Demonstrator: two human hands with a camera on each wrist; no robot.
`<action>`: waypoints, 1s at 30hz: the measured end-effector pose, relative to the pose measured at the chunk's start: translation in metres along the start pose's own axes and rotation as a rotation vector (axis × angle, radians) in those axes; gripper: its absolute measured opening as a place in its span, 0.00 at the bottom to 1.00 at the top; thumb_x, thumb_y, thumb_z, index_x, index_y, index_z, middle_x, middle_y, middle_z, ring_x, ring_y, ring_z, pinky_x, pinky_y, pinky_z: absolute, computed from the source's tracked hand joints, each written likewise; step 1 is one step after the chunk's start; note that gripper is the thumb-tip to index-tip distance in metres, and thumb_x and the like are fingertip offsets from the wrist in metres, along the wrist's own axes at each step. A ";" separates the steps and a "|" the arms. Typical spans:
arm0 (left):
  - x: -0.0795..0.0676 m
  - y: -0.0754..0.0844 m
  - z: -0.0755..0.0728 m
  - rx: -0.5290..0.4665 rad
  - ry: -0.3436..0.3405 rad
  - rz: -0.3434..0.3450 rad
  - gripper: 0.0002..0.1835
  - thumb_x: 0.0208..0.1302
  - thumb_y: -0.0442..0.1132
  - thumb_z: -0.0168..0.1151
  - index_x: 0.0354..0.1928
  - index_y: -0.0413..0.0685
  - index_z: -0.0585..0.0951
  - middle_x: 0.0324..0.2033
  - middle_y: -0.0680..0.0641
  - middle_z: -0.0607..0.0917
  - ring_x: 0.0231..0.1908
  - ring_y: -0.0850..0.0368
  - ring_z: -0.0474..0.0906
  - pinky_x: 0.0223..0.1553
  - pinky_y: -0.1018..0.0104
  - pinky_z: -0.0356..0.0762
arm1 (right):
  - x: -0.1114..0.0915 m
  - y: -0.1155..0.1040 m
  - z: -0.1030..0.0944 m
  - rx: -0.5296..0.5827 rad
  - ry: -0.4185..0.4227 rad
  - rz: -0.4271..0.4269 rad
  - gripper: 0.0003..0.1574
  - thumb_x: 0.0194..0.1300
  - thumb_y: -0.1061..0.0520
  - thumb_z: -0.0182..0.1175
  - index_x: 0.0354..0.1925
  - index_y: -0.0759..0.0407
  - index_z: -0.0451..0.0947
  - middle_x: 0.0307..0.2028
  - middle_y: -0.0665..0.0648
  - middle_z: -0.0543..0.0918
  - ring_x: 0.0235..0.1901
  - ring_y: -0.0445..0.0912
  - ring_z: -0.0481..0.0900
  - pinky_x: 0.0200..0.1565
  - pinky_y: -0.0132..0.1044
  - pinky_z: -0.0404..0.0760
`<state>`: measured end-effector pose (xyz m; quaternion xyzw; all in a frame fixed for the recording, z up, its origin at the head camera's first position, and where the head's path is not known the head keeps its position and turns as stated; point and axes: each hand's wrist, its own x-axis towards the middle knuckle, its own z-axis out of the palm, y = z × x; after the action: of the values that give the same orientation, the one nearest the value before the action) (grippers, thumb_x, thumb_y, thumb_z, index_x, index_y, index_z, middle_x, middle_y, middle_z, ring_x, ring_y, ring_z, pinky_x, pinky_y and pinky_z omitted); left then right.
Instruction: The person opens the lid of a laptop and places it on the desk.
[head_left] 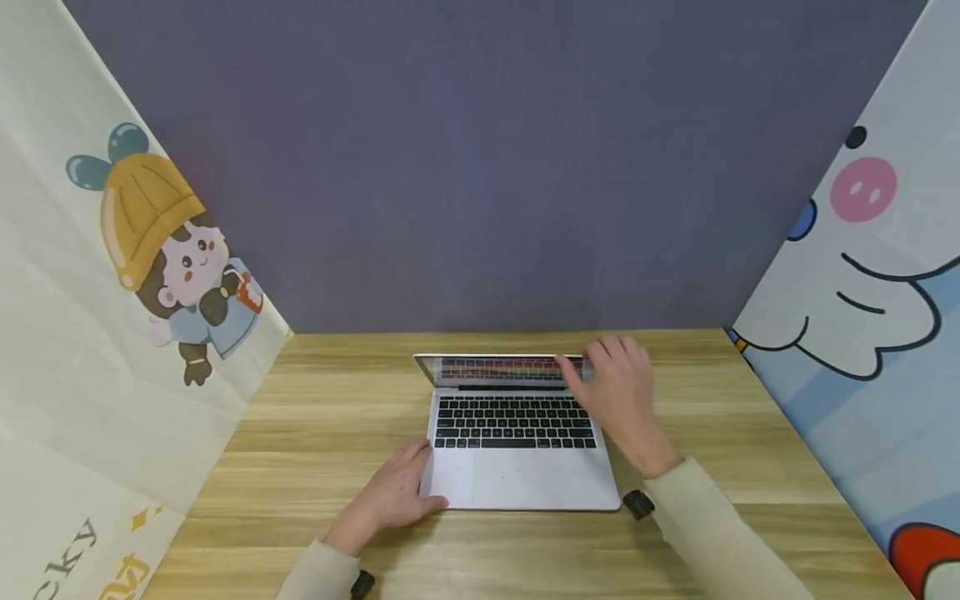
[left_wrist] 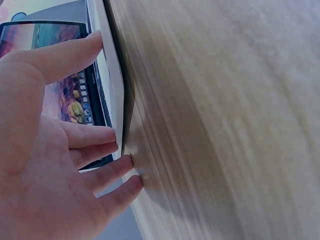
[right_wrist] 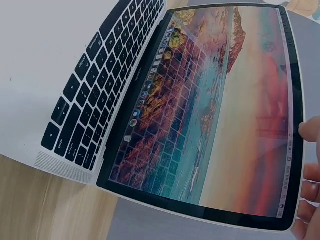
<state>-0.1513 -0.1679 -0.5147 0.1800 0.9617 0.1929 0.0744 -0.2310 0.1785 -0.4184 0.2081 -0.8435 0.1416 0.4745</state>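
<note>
A silver laptop lies on the wooden table with its lid raised and its black keyboard showing. My right hand pinches the top edge of the lid near its right corner, thumb on the screen side and fingers behind. Lit with a colourful coastal picture, the screen reflects the keys in the right wrist view. At the laptop's front left corner rests my left hand, fingers along the left side and thumb at the front edge. Its fingers look fairly straight in the left wrist view.
The wooden table extends around the laptop on all sides. Behind it rises a dark grey-blue panel. White printed cloths with cartoon figures bound the left and right. A small black device sits at the right wrist.
</note>
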 end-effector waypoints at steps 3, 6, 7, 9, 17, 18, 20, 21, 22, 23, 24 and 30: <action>0.000 0.000 -0.001 -0.003 0.006 0.000 0.51 0.57 0.58 0.72 0.71 0.28 0.66 0.71 0.31 0.66 0.70 0.33 0.62 0.70 0.40 0.61 | 0.003 0.001 0.003 -0.009 0.001 0.003 0.24 0.58 0.44 0.71 0.28 0.66 0.82 0.27 0.63 0.83 0.29 0.59 0.76 0.29 0.51 0.73; 0.000 0.000 -0.001 -0.001 0.011 0.003 0.51 0.57 0.58 0.72 0.71 0.28 0.66 0.71 0.31 0.66 0.70 0.33 0.63 0.70 0.40 0.62 | 0.005 0.003 0.006 -0.022 0.004 0.001 0.24 0.57 0.45 0.72 0.28 0.65 0.82 0.27 0.62 0.83 0.29 0.59 0.76 0.29 0.51 0.73; 0.000 0.000 -0.001 -0.002 0.012 0.005 0.51 0.56 0.58 0.72 0.71 0.28 0.66 0.71 0.31 0.66 0.70 0.33 0.63 0.70 0.40 0.62 | 0.006 0.004 0.007 -0.028 -0.001 0.004 0.24 0.57 0.44 0.72 0.28 0.65 0.82 0.27 0.62 0.83 0.29 0.59 0.76 0.29 0.51 0.73; 0.000 0.000 -0.001 -0.003 0.012 0.004 0.51 0.56 0.58 0.72 0.71 0.28 0.66 0.71 0.31 0.67 0.70 0.33 0.63 0.70 0.40 0.62 | 0.007 0.005 0.009 -0.034 -0.010 0.006 0.25 0.57 0.44 0.72 0.28 0.66 0.82 0.27 0.63 0.83 0.29 0.59 0.76 0.29 0.50 0.73; 0.002 0.000 0.000 0.000 0.001 -0.001 0.51 0.56 0.59 0.72 0.71 0.29 0.66 0.71 0.32 0.66 0.70 0.34 0.63 0.70 0.40 0.61 | 0.014 0.008 0.012 -0.059 -0.040 0.022 0.26 0.59 0.43 0.72 0.30 0.67 0.82 0.29 0.64 0.84 0.31 0.60 0.77 0.31 0.51 0.75; 0.002 0.000 0.000 0.002 0.000 0.000 0.51 0.56 0.59 0.72 0.71 0.29 0.66 0.71 0.33 0.67 0.70 0.34 0.63 0.70 0.40 0.61 | 0.014 0.009 0.012 -0.061 -0.038 0.022 0.26 0.59 0.43 0.71 0.30 0.67 0.82 0.29 0.64 0.84 0.31 0.60 0.77 0.31 0.51 0.76; 0.002 0.000 0.000 0.003 0.002 0.004 0.51 0.56 0.59 0.72 0.70 0.29 0.67 0.71 0.32 0.67 0.70 0.34 0.63 0.70 0.40 0.61 | 0.016 0.009 0.014 -0.063 -0.037 0.024 0.26 0.60 0.43 0.71 0.30 0.66 0.82 0.29 0.64 0.84 0.30 0.60 0.77 0.31 0.52 0.76; 0.002 0.000 0.000 0.002 0.002 0.006 0.51 0.56 0.59 0.72 0.70 0.28 0.67 0.70 0.32 0.67 0.70 0.34 0.63 0.70 0.40 0.61 | 0.017 0.010 0.015 -0.062 -0.036 0.024 0.26 0.60 0.43 0.71 0.30 0.66 0.82 0.29 0.64 0.84 0.30 0.60 0.77 0.31 0.52 0.75; 0.002 0.000 0.000 0.004 -0.001 0.004 0.51 0.56 0.59 0.72 0.70 0.29 0.67 0.71 0.32 0.67 0.70 0.34 0.63 0.70 0.41 0.61 | 0.017 0.010 0.016 -0.064 -0.036 0.024 0.26 0.60 0.43 0.71 0.30 0.66 0.82 0.29 0.64 0.84 0.31 0.60 0.77 0.31 0.52 0.75; 0.002 0.000 0.000 0.004 -0.001 0.006 0.51 0.56 0.59 0.73 0.70 0.29 0.67 0.70 0.32 0.67 0.70 0.34 0.63 0.70 0.41 0.62 | 0.018 0.010 0.017 -0.065 -0.034 0.024 0.25 0.60 0.43 0.71 0.30 0.66 0.82 0.29 0.63 0.84 0.31 0.60 0.77 0.31 0.52 0.75; 0.001 0.000 0.000 0.004 -0.001 0.008 0.50 0.56 0.59 0.73 0.70 0.28 0.68 0.70 0.32 0.67 0.70 0.34 0.64 0.70 0.40 0.62 | 0.018 0.011 0.017 -0.068 -0.033 0.022 0.25 0.60 0.43 0.71 0.29 0.66 0.82 0.29 0.63 0.84 0.31 0.60 0.77 0.31 0.53 0.75; 0.001 0.001 -0.002 0.009 0.000 0.014 0.51 0.54 0.59 0.73 0.69 0.28 0.68 0.70 0.32 0.68 0.69 0.34 0.64 0.68 0.39 0.64 | 0.021 0.012 0.021 -0.086 -0.033 0.007 0.26 0.62 0.42 0.69 0.30 0.66 0.82 0.30 0.63 0.84 0.32 0.61 0.77 0.31 0.52 0.75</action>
<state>-0.1520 -0.1678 -0.5127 0.1870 0.9612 0.1893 0.0722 -0.2624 0.1756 -0.4117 0.1867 -0.8573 0.1034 0.4685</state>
